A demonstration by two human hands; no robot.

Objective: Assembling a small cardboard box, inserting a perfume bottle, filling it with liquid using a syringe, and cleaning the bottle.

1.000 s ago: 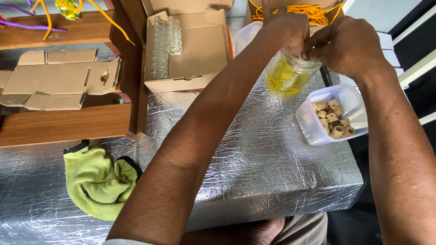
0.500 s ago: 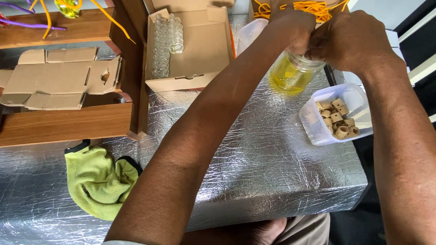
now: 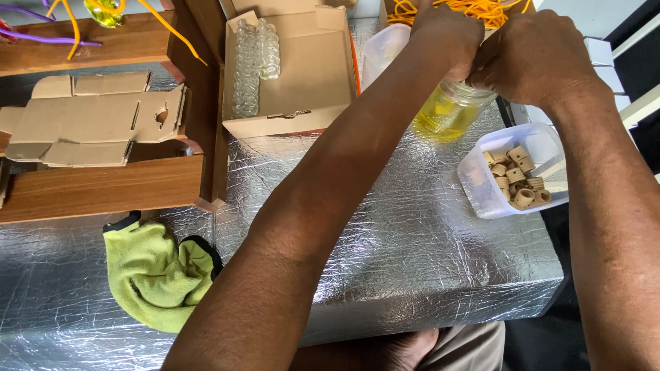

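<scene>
A small clear glass jar (image 3: 450, 111) holding yellow liquid is held above the foil-covered table (image 3: 385, 233), tilted slightly. My left hand (image 3: 447, 38) grips its top from the left and my right hand (image 3: 536, 58) is closed over its mouth from the right. The jar's opening is hidden under my fingers. Just right of the jar sits a clear plastic tub (image 3: 512, 172) with several small cork stoppers (image 3: 517, 180) in it.
An open cardboard box (image 3: 292, 69) with rows of empty glass vials (image 3: 251, 65) stands at the back. A flat unfolded carton (image 3: 89, 120) lies on wooden shelving (image 3: 103, 185) at left. A green cloth (image 3: 155, 271) lies front left. Orange cord (image 3: 474, 8) is piled at the back.
Both hands stay on the jar; they and the jar have shifted only slightly. The view has drifted a little.
</scene>
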